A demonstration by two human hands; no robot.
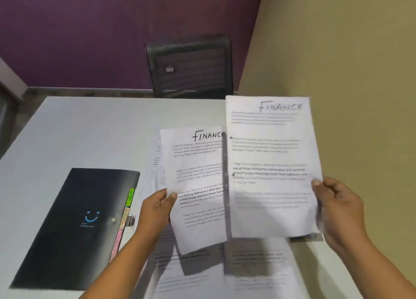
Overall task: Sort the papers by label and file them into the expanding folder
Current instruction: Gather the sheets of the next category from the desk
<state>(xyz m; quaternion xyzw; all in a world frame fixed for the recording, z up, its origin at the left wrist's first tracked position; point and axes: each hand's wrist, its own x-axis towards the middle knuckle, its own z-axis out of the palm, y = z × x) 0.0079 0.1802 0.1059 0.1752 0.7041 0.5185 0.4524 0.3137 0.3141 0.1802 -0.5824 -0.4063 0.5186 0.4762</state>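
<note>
My left hand pinches the left edge of a printed sheet headed FINANCE, lifted above the table. My right hand grips the right edge of a second sheet headed FINANCE, raised higher and overlapping the first sheet's right side. More printed papers lie spread on the table under both sheets, and a few stick out behind the left sheet. The black expanding folder lies closed at the left, with green, yellow and pink label tabs showing along its right edge.
The white table stretches to the left and back. A black mesh chair stands behind its far edge against a purple wall. A beige wall runs close along the table's right side.
</note>
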